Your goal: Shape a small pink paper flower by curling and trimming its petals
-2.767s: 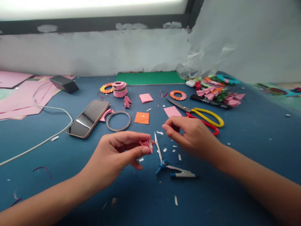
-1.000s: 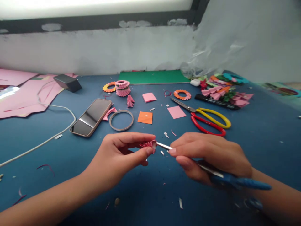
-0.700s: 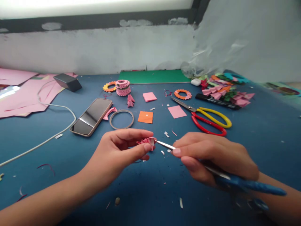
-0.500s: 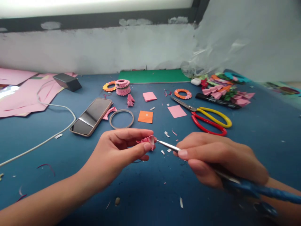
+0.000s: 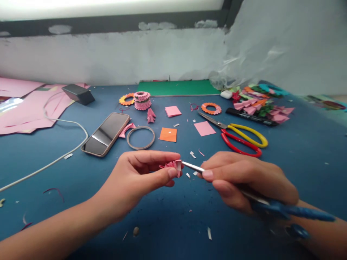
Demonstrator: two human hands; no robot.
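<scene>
While the left hand (image 5: 146,175), in the head view, pinches a small piece of pink folded paper (image 5: 174,164) between thumb and fingers above the surface (image 5: 162,231), the right hand (image 5: 249,178) is closed around a compass (image 5: 194,167) whose tip meets or nearly meets the paper's edge at 3 o'clock; contact cannot be told. Taking that paper as the dial's centre, with 12 pointing away from the person, the phone (image 5: 106,133) lies at 10, the orange square (image 5: 168,134) between 11 and 12, the pink square (image 5: 204,128) at 1 and the scissors (image 5: 223,126) at 2.

The paper should be very light and easily crushed, a little springy at its pleats, so a soft pinch on its flat sides seems best. The compass looks stiff and slim, best held low near its point.

Nearly three seconds ago the compass lay on the surface between the hands; now it is off it. The left-hand pinch is much the same.
</scene>
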